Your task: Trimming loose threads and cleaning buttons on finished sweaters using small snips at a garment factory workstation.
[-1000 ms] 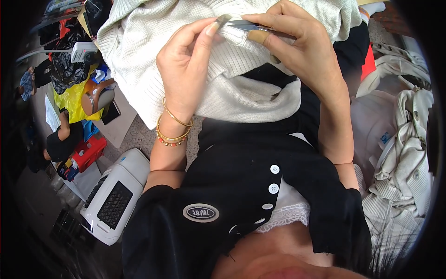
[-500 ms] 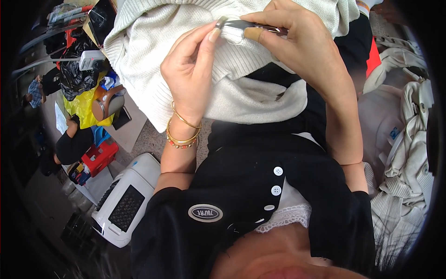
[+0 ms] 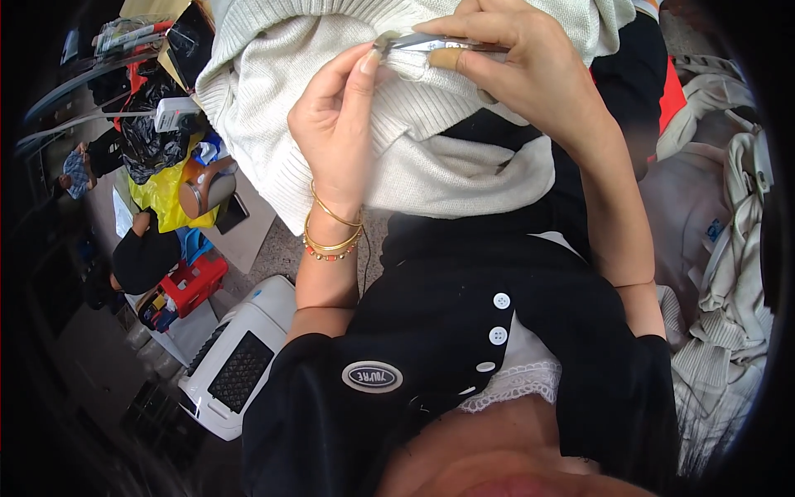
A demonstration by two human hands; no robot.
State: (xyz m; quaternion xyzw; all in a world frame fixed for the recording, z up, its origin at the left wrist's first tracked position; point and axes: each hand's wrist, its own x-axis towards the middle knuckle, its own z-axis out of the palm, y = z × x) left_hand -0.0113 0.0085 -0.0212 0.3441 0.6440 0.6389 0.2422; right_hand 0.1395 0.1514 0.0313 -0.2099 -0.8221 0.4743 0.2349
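A cream knit garment point(image 3: 290, 74) with ribbed bands lies bunched over my lap. My left hand point(image 3: 339, 124) pinches a small greyish round piece point(image 3: 384, 40), apparently a button, at the garment's edge between thumb and fingertips. Metal thread snips point(image 3: 418, 41) are in my right hand point(image 3: 530, 70), their blades pointing left with the tips right at that round piece. A tan cover wraps my right thumb. The snips' handles are partly hidden by my fingers.
More cream knitwear point(image 3: 720, 306) is heaped at my right. To the left stand a white machine-like case point(image 3: 240, 364), a red basket point(image 3: 199, 282), a yellow bag point(image 3: 161, 195), a black plastic bag point(image 3: 153, 149) and a brown roll-shaped object point(image 3: 207, 190). Other people sit at the far left.
The snips' blades now show slightly apart at the round piece, where before they looked together. Both hands keep nearly the same place; the surroundings have shifted a little rightward in view.
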